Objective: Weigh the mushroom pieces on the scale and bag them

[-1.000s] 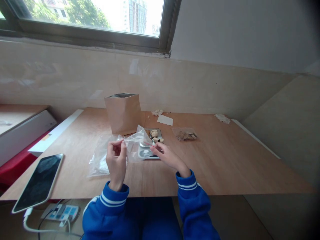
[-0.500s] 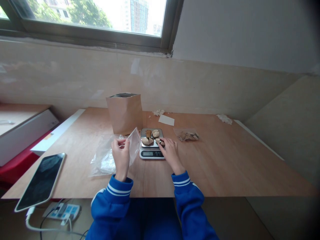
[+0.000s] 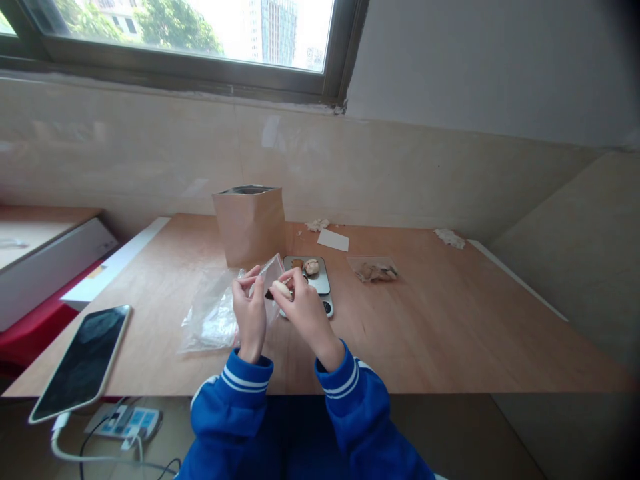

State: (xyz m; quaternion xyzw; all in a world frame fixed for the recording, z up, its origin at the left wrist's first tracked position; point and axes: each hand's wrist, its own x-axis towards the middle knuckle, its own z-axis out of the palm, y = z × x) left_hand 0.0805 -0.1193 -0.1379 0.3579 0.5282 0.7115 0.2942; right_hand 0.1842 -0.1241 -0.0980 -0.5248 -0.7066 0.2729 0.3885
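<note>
Fingertips of right hand [image 3: 305,310] pinch pale nut piece [image 3: 282,289] at mouth of small clear plastic bag [image 3: 273,275], gripped by left hand [image 3: 250,313].

Left hand [image 3: 250,313], right hand [image 3: 305,315]: bare, no rings, no watch visible. Both arms in bright blue long sleeves, loose soft fabric. Ribbed cuffs nearest hands, each cuff with two thin white stripes. Darker blue garment between sleeves, below cuffs.

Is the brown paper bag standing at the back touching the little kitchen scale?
Apart. In the head view, the brown paper bag stands left of and behind the scale, with a strip of bare wooden table showing between the bag's base and the scale's platform.
</note>
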